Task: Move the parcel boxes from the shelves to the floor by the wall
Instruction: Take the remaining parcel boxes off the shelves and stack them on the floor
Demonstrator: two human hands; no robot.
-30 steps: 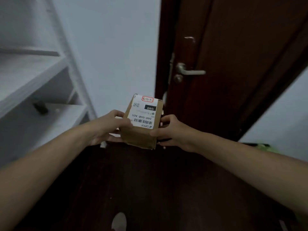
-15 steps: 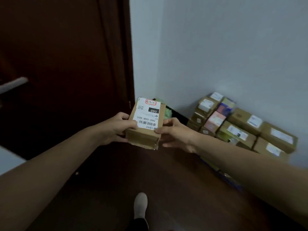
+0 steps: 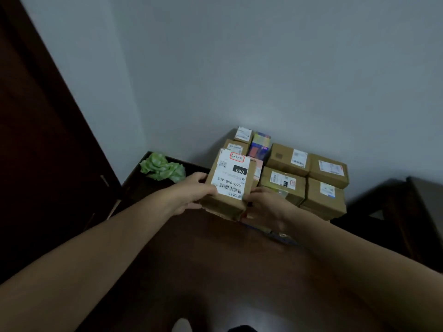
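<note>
While carrying the cardboard box [image 3: 223,206] toward the pile of parcels [image 3: 311,180], confirm the following.

Position. Held in the air above the floor [image 3: 215,259], just in front of the pile's left end, with the white label [image 3: 231,176] facing up. Cannot tell whether touching the pile's nearest parcel; treat as just apart.

Grip. Left hand [image 3: 189,196]: curled round the side of the box away from the pile, thumb on top beside the label. Right hand [image 3: 266,207]: curled round the near corner on the pile side, fingers tucked below and out of sight. Closed on the box from both sides.

Handling. Judge as light: small, and carried at arm's length without visible strain. Expect stiff cardboard walls, tolerant of a firm squeeze, and a matt surface unlikely to slip. Treat as fragile regardless, not knowing the contents. Take hold on two opposite sides, low down, with fingertips under the bottom face; avoid pinching by the smoother label or by a flap edge.

Placement. Locate the pile against the grey wall [image 3: 263,68], stacked more than one layer high, labels up. Lower flat onto the floor in front of the pile, or onto a level parcel on top. Release only once fully seated. Avoid the crumpled green bag [image 3: 163,167] left of the pile and the dark cabinet [image 3: 407,212] to its right.
</note>
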